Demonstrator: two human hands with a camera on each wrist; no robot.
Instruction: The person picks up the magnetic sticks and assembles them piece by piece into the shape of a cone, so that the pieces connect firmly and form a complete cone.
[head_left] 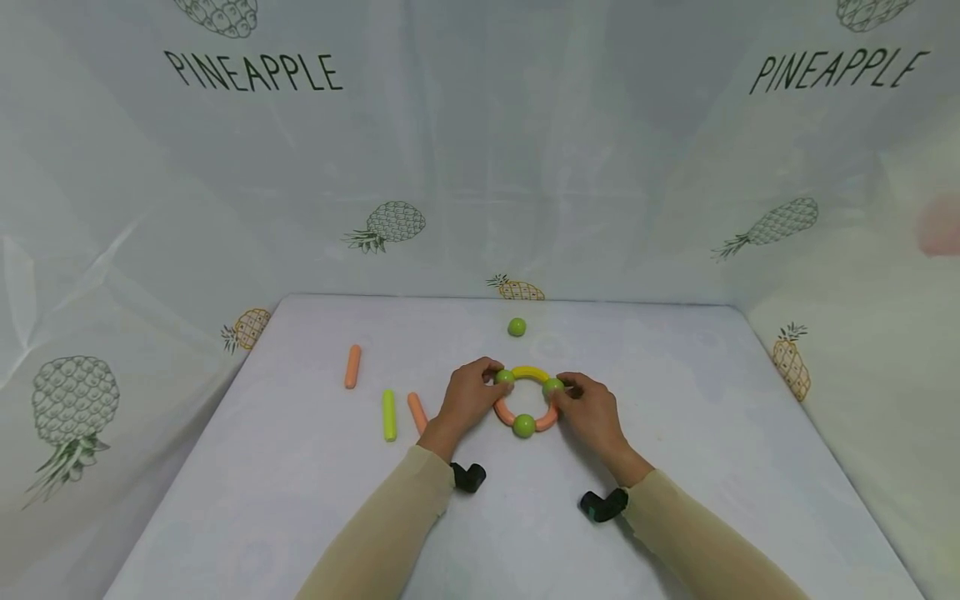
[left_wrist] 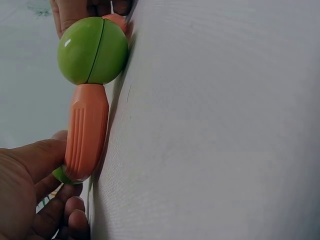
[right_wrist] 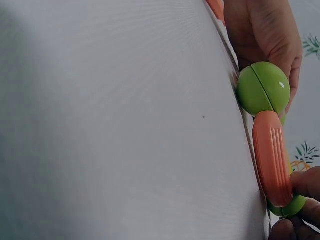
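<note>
A ring of toy building pieces lies on the table, joined from green balls and curved rods. Its far side is a yellow curved rod (head_left: 531,372); two orange curved rods (left_wrist: 86,130) meet at the near green ball (head_left: 524,426). With thumb and fingers, my left hand (head_left: 467,396) pinches the left green ball (head_left: 505,377) at the end of one orange rod. Opposite it, my right hand (head_left: 596,415) pinches the right green ball (head_left: 552,386), where yellow and orange rods meet. Fingers partly cover both held balls in the wrist views.
A loose green ball (head_left: 517,327) sits beyond the ring. To the left lie a straight orange rod (head_left: 352,367), a yellow-green rod (head_left: 389,415) and another orange rod (head_left: 417,412) beside my left forearm. A pineapple-print sheet (head_left: 480,167) hangs behind the white table (head_left: 315,517).
</note>
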